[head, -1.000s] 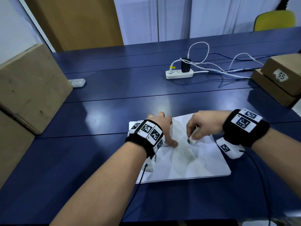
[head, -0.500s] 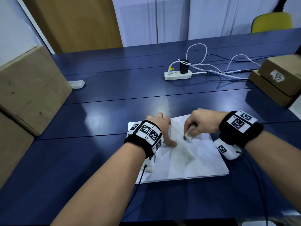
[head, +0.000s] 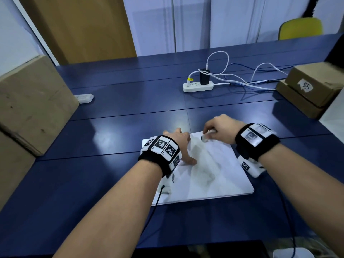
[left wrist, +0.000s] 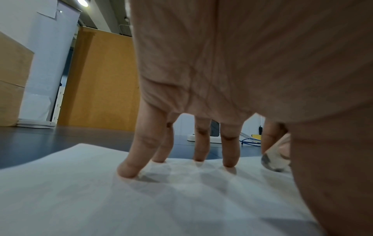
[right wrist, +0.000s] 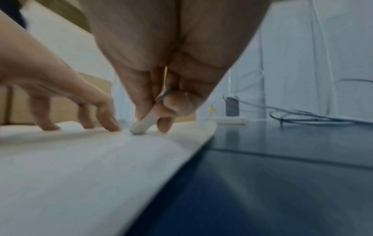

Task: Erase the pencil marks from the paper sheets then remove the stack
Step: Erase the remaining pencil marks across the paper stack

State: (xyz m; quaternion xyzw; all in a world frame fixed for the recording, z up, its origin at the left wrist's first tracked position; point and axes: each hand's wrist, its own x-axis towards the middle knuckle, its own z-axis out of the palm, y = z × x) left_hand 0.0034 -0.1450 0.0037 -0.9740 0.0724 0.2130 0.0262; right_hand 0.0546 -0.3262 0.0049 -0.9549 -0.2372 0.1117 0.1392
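Note:
A stack of white paper sheets point(head: 208, 175) lies on the blue table point(head: 111, 131), its top sheet creased and smudged grey. My left hand point(head: 179, 146) presses straight, spread fingers point(left wrist: 137, 159) down on the sheet's left part. My right hand point(head: 219, 130) pinches a white eraser point(head: 205, 138) with a grey-dirtied tip point(left wrist: 270, 161) and holds that tip on the paper near its far edge. In the right wrist view the eraser point(right wrist: 143, 124) touches the sheet point(right wrist: 80, 167) just right of the left fingers point(right wrist: 105, 118).
A white power strip point(head: 197, 86) with a black charger and white and blue cables lies at the back. Cardboard boxes stand at the left point(head: 31, 105) and right point(head: 312, 88). A small white device point(head: 84, 98) lies left. A yellow chair point(head: 300, 27) stands beyond the table.
My right hand has slid the eraser away from me, from the middle of the sheet to near its far edge. The left hand stays pressed on the paper.

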